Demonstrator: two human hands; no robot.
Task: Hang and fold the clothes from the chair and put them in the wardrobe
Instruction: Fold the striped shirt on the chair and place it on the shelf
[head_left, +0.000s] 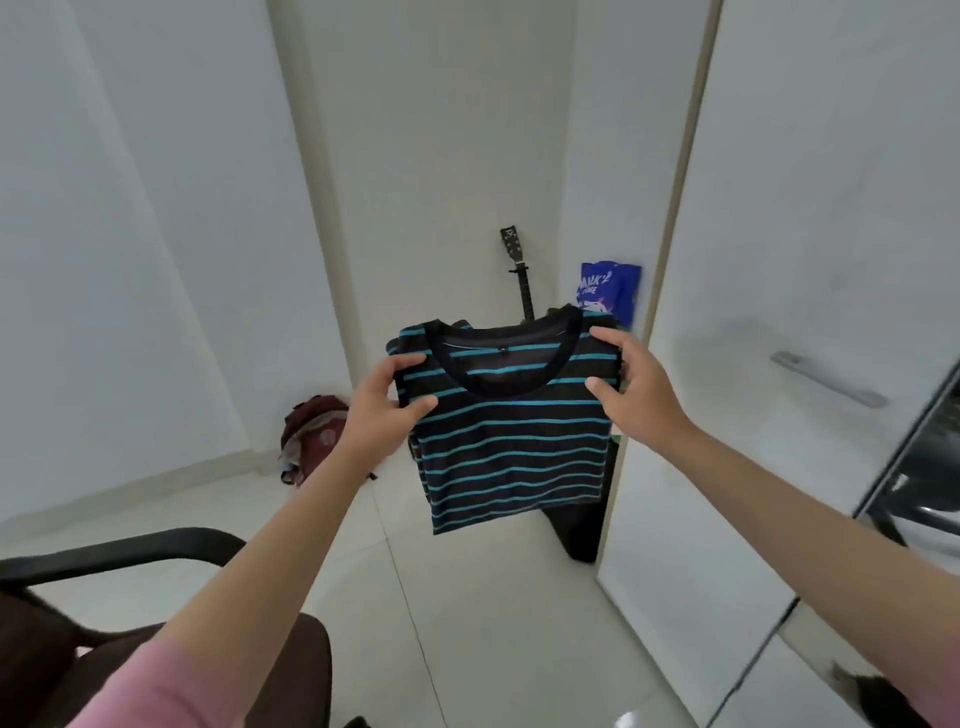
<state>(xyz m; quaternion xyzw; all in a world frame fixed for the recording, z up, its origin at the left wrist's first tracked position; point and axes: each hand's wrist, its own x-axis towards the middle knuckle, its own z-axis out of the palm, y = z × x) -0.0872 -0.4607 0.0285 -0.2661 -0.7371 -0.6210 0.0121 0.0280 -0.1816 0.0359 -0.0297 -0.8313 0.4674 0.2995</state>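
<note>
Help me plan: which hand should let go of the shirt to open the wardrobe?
Probably the right hand: the wardrobe door and its handle are on that side. The left hand can hold the shirt.

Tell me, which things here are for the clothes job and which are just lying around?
For the job: striped T-shirt, held up by left hand and right hand; chair; wardrobe door.

Just lying about: guitar, blue bag, red backpack.

Pale tiled floor (467, 597): maroon backpack (311, 436) slumped at far wall corner, guitar (521, 275) upright against back wall, black chair (156, 597) at near-left edge.
</note>
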